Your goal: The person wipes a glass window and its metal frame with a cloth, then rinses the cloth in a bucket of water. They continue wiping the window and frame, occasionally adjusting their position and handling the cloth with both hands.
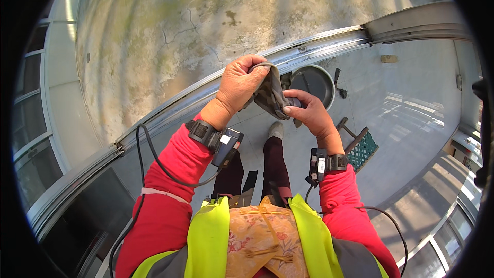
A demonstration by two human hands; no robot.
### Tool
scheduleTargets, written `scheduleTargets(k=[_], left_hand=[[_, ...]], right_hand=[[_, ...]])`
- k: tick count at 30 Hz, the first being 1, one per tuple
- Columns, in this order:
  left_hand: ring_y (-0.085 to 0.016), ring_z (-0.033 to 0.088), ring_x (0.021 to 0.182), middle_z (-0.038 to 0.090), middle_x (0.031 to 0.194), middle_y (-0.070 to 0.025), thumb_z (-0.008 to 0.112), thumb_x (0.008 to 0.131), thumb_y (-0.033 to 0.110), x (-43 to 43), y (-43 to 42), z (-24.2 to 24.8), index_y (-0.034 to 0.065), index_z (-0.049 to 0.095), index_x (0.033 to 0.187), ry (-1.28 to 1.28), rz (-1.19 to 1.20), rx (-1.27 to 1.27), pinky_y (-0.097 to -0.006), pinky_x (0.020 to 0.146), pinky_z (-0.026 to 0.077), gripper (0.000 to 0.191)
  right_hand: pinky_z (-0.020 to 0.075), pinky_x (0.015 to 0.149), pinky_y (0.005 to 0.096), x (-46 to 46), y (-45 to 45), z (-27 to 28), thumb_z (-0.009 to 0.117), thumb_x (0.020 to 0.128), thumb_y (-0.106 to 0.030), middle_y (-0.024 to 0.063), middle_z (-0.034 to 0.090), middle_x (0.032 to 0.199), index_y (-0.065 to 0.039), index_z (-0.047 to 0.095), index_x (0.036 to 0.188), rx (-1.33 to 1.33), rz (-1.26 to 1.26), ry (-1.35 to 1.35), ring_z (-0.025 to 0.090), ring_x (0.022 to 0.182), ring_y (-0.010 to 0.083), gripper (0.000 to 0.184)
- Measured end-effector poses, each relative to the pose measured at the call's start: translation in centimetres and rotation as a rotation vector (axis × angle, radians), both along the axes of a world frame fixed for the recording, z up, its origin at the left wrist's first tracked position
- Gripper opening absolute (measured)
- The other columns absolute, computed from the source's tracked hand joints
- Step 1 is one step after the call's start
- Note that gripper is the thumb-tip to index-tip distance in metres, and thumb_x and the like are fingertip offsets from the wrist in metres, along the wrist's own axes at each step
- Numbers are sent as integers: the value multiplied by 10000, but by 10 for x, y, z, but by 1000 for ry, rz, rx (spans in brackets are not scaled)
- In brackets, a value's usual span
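A camouflage-patterned cloth (271, 92) hangs bunched between my two hands, above the floor near the door track. My left hand (241, 83) pinches its upper edge between thumb and fingers. Lower on the right side, my right hand (308, 110) grips the cloth's edge with thumb and forefinger. Just beyond my right hand, a round basin (313, 81) with dark grey liquid in it stands on the tiles; the cloth and hand cover part of its near side.
A metal sliding-door track (200, 102) crosses diagonally, with stained concrete (185, 38) beyond it. A small stool with green webbing (364, 148) stands right of my right wrist. A dark-handled brush (339, 85) lies by the basin, and a tan block (389, 58) farther right.
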State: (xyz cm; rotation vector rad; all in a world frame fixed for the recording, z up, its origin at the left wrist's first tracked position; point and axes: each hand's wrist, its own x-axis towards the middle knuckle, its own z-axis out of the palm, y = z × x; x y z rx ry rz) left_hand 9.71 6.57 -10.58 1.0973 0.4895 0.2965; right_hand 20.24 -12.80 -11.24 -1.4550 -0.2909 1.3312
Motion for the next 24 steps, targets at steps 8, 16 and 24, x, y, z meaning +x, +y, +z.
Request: scheduleTargets(k=[8, 16, 24], left_hand=[[-40, 532, 720, 624, 807, 30, 657, 847, 104, 25, -12, -21, 22, 637, 909, 219, -48, 120, -212, 642, 465, 105], [-192, 583, 956, 609, 1054, -88, 692, 788, 90, 0, -10, -23, 47, 617, 1048, 186, -88, 939, -301, 840, 470, 275], [-312, 466, 1166, 570, 1153, -94, 635, 809, 275, -106, 68, -51, 96, 612, 1055, 550, -15, 1580, -516, 1040, 279, 305]], right_hand=[[470, 789, 257, -12, 3, 20, 610, 793, -73, 31, 636, 974, -18, 678, 896, 201, 85, -488, 595, 868, 131, 135], [495, 880, 331, 17, 19, -9, 442, 955, -215, 82, 646, 1024, -34, 578, 1095, 594, -751, 536, 629, 942, 199, 265], [479, 803, 389, 82, 55, -47, 601, 798, -172, 101, 582, 1018, -39, 652, 846, -228, -84, -1424, 542, 950, 277, 150]])
